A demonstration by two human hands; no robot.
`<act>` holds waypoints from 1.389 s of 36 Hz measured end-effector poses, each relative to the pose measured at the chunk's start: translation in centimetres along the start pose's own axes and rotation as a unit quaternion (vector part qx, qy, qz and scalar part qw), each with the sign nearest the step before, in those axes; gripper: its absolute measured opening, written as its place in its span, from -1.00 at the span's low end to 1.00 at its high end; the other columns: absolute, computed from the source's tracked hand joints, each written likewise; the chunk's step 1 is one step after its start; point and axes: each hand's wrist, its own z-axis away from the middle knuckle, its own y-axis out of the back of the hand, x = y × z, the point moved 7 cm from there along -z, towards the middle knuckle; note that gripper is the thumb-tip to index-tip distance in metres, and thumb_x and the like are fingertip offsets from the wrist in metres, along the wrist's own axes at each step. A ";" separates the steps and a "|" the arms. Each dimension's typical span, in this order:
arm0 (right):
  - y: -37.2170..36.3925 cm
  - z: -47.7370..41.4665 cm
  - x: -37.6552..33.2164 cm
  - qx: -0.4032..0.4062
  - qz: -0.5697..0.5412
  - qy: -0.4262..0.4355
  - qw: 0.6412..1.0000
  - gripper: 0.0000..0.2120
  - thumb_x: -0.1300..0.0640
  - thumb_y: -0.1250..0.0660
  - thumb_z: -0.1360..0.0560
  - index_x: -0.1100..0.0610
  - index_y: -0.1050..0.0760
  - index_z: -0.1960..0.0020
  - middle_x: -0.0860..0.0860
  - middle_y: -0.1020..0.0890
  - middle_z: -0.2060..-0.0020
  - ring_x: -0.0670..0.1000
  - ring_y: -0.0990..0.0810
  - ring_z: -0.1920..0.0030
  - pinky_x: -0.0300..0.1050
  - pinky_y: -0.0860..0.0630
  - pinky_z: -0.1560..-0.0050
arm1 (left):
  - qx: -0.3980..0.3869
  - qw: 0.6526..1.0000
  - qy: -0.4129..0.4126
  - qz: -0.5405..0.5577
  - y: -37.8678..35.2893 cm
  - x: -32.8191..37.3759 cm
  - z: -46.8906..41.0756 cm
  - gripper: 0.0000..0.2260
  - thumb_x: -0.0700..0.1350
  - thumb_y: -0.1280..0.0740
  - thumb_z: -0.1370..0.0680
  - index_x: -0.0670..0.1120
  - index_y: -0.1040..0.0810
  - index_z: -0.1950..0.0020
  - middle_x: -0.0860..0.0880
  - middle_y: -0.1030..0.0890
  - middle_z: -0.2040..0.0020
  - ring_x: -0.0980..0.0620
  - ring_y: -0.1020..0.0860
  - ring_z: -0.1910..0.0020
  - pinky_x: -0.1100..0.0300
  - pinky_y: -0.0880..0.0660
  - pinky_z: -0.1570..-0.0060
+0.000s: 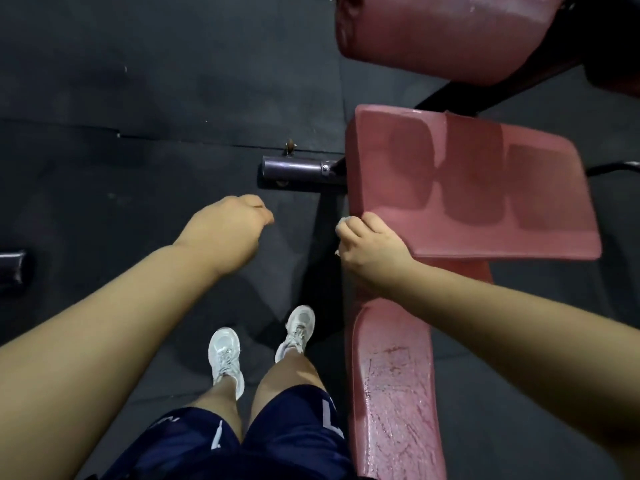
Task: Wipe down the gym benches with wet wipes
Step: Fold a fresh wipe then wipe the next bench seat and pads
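Three red pads of the gym bench are in view: the seat pad (485, 188) at centre right, the long lower pad (394, 393) just beside the person's right leg, and the upper pad (450, 32) at the top edge.

Progress, as a judgement:
- The lower pad shows a streaky sheen across its cracked, worn cover. This suggests it has been wiped.
- The seat pad carries three stitched panels with darker patches and a light gloss. Whether these are damp marks or shadow cannot be told.
- The wipe is at the near left corner of the seat pad, so the edges and sides of this pad appear to be the step in hand.
- The upper pad is glossy, but its state cannot be confirmed. Other benches are not in view.

The wet wipe (346, 221) shows only as a small white fold at the fingertips. The right hand (372, 249) curls over the seat pad's corner and presses the wipe against it. The left hand (225, 233) hangs loosely curled above the dark floor (138, 98), with nothing seen in it. A short metal bar (298, 168) projects from the frame beside the seat pad.
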 end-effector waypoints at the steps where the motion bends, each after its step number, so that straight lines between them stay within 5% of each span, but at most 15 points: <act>1: -0.2 -0.7 0.2 -0.019 0.000 0.007 1.000 -0.85 0.27 -0.24 -0.33 0.19 -0.55 0.36 0.13 -0.56 0.29 0.13 -0.53 0.29 0.00 -0.28 0.07 | 0.007 1.000 0.000 0.000 0.1 -0.1 -0.1 -0.58 -0.31 -0.21 -0.46 -0.01 -0.50 -0.27 0.01 -0.46 -0.23 -0.09 -0.46 -0.16 -0.04 -0.50 -0.05; 7: -0.6 -4.5 2.5 -0.131 -0.048 -0.018 0.990 -0.85 0.19 -0.50 -0.05 0.12 -0.53 0.47 0.06 -0.52 0.40 0.08 -0.50 0.33 -0.06 -0.17 0.14 | 0.023 0.999 0.034 0.009 0.5 -0.2 -0.9 -0.60 -0.30 -0.19 -0.48 0.01 -0.51 -0.26 0.04 -0.46 -0.25 -0.08 -0.46 -0.19 -0.02 -0.48 -0.10; 10: -1.4 -5.8 3.6 -0.176 -0.048 -0.017 0.983 -0.81 0.18 -0.27 -0.46 0.11 -0.60 -0.02 0.09 -0.54 -0.06 0.12 -0.45 -0.10 0.01 -0.16 -0.27 | 0.031 0.998 0.049 0.018 0.6 -0.3 -1.5 -0.60 -0.30 -0.20 -0.48 0.01 -0.52 -0.25 0.03 -0.47 -0.25 -0.09 -0.47 -0.18 -0.03 -0.49 -0.07; 15: -1.7 -9.1 7.1 -0.193 -0.032 -0.062 0.979 -0.67 0.21 -0.21 -0.51 0.08 -0.47 -0.26 0.07 -0.46 -0.23 0.10 -0.36 -0.26 0.09 -0.05 -0.38 | 0.034 0.997 0.072 0.018 1.0 0.4 -3.1 -0.60 -0.31 -0.18 -0.48 0.00 -0.52 -0.26 0.02 -0.46 -0.24 -0.11 -0.47 -0.17 -0.04 -0.50 -0.03; 19: -1.4 -11.1 9.7 -0.154 -0.046 -0.110 0.981 -0.70 0.22 -0.24 -0.50 0.07 -0.50 -0.22 0.05 -0.48 -0.17 0.10 -0.39 -0.21 0.04 -0.12 -0.33 | 0.047 0.995 0.083 0.025 1.0 1.1 -4.3 -0.60 -0.31 -0.18 -0.48 0.01 -0.52 -0.24 -0.01 -0.47 -0.16 -0.13 -0.48 -0.12 -0.02 -0.50 0.03; 28: -2.7 -10.0 10.1 -0.177 -0.027 0.000 0.984 -0.66 0.10 -0.13 -0.55 0.07 -0.46 -0.29 0.05 -0.39 -0.28 0.07 -0.30 -0.31 0.06 0.08 -0.47 | 0.053 0.992 0.109 0.039 0.5 1.7 -5.0 -0.59 -0.30 -0.17 -0.49 0.01 -0.51 -0.27 -0.02 -0.47 -0.20 -0.14 -0.49 -0.14 -0.05 -0.50 -0.02; 34: -2.5 -12.5 12.9 -0.124 -0.085 -0.070 0.986 -0.65 0.09 -0.17 -0.54 0.17 -0.47 -0.28 0.11 -0.41 -0.27 0.15 -0.32 -0.31 0.07 -0.01 -0.48 | 0.037 0.991 0.125 0.034 -0.1 1.9 -4.9 -0.58 -0.28 -0.15 -0.50 0.05 -0.48 -0.30 0.01 -0.45 -0.25 -0.10 -0.48 -0.17 -0.03 -0.49 -0.07; 40: -3.4 -13.8 15.5 -0.114 -0.152 -0.149 0.970 -0.51 -0.20 -0.23 -0.50 0.16 -0.52 -0.20 0.12 -0.42 -0.23 0.15 -0.34 -0.27 0.01 -0.26 -0.29 | 0.043 0.990 0.132 0.031 0.2 2.2 -5.2 -0.57 -0.29 -0.15 -0.50 0.04 -0.49 -0.29 0.02 -0.44 -0.28 -0.10 -0.47 -0.19 -0.02 -0.48 -0.09; 50: -7.0 -13.5 20.3 -0.125 -0.329 -0.328 0.876 -0.46 -0.25 -0.13 -0.51 0.15 -0.51 -0.21 0.14 -0.55 -0.21 0.19 -0.49 -0.23 -0.02 -0.41 -0.19 | 0.074 0.992 0.106 0.013 2.1 4.8 -6.4 -0.58 -0.31 -0.15 -0.48 0.00 -0.53 -0.24 -0.03 -0.44 -0.30 -0.11 -0.44 -0.22 0.03 -0.45 -0.12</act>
